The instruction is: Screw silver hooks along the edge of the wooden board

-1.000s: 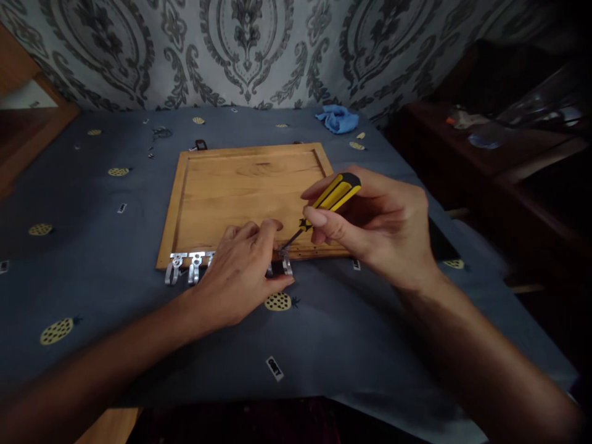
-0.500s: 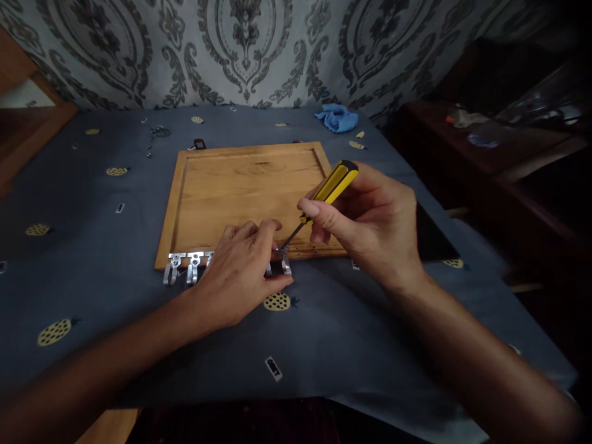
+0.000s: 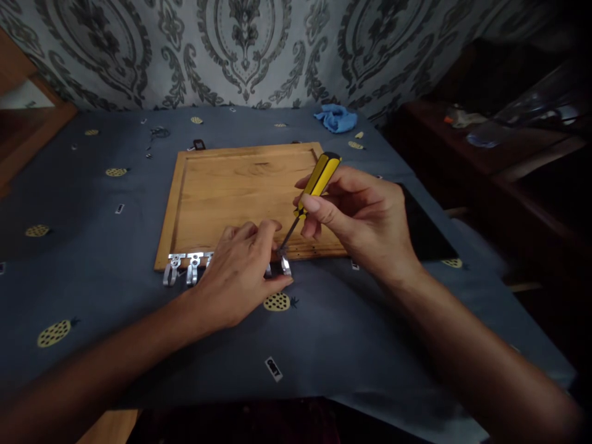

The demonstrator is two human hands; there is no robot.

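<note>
A framed wooden board [image 3: 231,197] lies flat on the cloth-covered table. Along its near edge runs a metal hook rail [image 3: 195,258] with several silver hooks. My left hand [image 3: 238,265] lies across the rail's middle, fingers bent over the board and thumb below the edge, gripping the rail and hiding part of it. In my right hand [image 3: 367,219], thumb and fingers pinch a yellow and black screwdriver [image 3: 320,179]. The screwdriver leans, its tip down at the rail's right end by the last hook [image 3: 285,266]. Whether a screw sits under the tip is too small to tell.
A crumpled blue cloth [image 3: 337,118] lies at the far right of the table. Small metal pieces [image 3: 160,132] sit at the far left. A black panel [image 3: 428,231] shows beyond my right hand. Patterned fabric [image 3: 245,55] hangs behind; dark furniture [image 3: 462,148] stands right.
The screwdriver's handle and my right hand have shifted a little left, so the screwdriver stands more upright. Its tip remains at the rail's right end; my left hand stays in place.
</note>
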